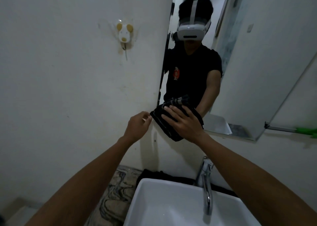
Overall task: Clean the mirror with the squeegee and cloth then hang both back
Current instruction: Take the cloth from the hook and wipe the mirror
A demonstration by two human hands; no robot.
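Note:
A dark striped cloth (164, 128) is pressed flat against the bottom left corner of the wall mirror (240, 81) by my right hand (183, 123), fingers spread over it. My left hand (139, 126) hovers just left of the cloth, fingers curled with the fingertips close to the cloth's edge; whether they touch it I cannot tell. A green item (307, 131), possibly the squeegee, lies on a narrow shelf at the far right. A mouse-shaped wall hook (124, 34) hangs bare on the wall to the upper left.
A white basin (171, 207) with a chrome tap (206, 183) sits directly below my arms. A marbled counter (113, 196) lies left of it. The mirror reflects a person wearing a headset.

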